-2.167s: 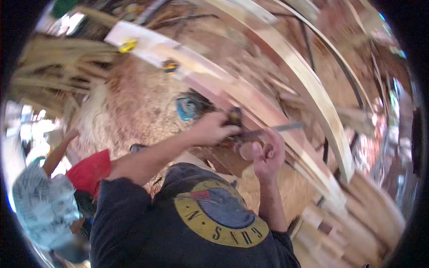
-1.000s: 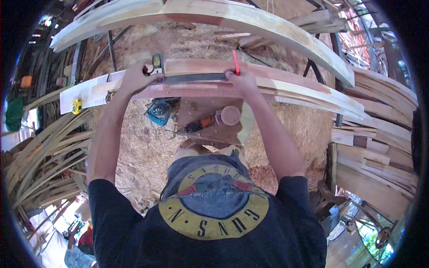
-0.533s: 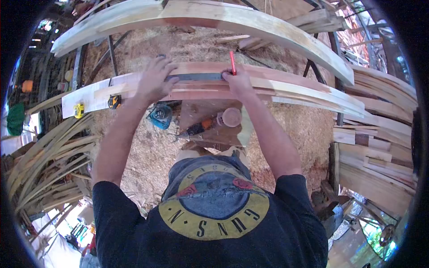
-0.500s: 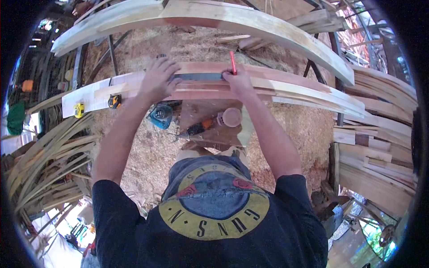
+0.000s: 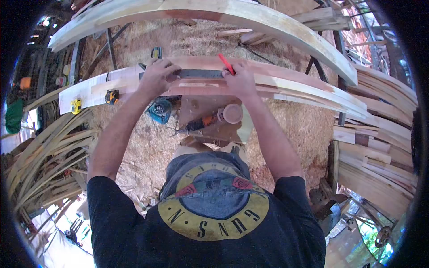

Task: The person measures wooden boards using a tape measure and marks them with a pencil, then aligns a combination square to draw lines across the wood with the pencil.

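A dark grey flat metal strip (image 5: 201,74), like a ruler or square blade, lies along the wooden beam (image 5: 295,80) in front of me. My left hand (image 5: 158,76) has its fingers curled over the strip's left end. At the other end my right hand (image 5: 240,80) pinches a red pencil (image 5: 227,64), tilted up to the left, and its thumb rests by the strip. Just beyond my left hand shows a small blue and yellow tool part (image 5: 156,52); its kind is unclear. A black and orange tape measure (image 5: 111,97) and a yellow tape measure (image 5: 76,106) sit on the beam's left part.
Below the beam, a board (image 5: 192,107) bears a black and orange power tool (image 5: 201,123) and a round pinkish container (image 5: 232,114). A teal power tool (image 5: 160,110) is beside it. A curved beam (image 5: 201,11) spans the far side. Stacked planks (image 5: 375,174) stand at right.
Both hands stay at the strip. My left hand has closed more around its end. The red pencil has tipped leftward from nearly upright, and the view has shifted slightly.
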The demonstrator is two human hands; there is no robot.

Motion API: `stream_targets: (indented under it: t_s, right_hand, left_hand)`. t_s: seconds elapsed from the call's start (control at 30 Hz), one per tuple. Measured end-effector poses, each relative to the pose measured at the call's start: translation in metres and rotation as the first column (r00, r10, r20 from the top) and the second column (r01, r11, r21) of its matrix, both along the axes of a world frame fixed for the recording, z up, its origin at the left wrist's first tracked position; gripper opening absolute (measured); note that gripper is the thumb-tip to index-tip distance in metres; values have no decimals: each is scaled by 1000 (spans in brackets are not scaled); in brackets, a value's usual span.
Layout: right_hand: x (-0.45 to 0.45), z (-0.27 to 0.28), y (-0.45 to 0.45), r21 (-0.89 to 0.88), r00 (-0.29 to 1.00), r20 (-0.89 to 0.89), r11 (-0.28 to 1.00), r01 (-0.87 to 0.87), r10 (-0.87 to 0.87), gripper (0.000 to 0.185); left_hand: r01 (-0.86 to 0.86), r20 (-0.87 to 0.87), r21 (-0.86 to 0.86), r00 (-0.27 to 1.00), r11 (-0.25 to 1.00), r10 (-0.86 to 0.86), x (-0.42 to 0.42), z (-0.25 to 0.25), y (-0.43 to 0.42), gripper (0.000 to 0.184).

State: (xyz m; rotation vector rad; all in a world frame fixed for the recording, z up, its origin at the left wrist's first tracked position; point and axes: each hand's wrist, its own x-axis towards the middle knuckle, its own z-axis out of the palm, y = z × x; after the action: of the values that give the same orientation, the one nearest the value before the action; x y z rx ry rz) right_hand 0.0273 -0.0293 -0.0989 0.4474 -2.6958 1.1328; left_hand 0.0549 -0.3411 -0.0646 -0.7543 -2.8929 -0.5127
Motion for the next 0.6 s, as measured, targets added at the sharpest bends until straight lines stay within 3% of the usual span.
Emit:
stream_targets:
  t_s: [0.1,0.2,0.6]
  right_hand:
    - [-2,-1,4,-17,981,191,999,40,-37,13]
    - [-10,-12,9,-22,996,84,1000,11,-9,12]
    - [-10,-11,12,38,991,133,999,28,-33,11]
  left_hand:
    - [15,-24,40,1000,999,-14,-2,-2,3,31]
    - [6,-43,32,999,999,-4,-2,-1,9,30]
    - [-32,-35,43,999,999,34,0,-4,14,26]
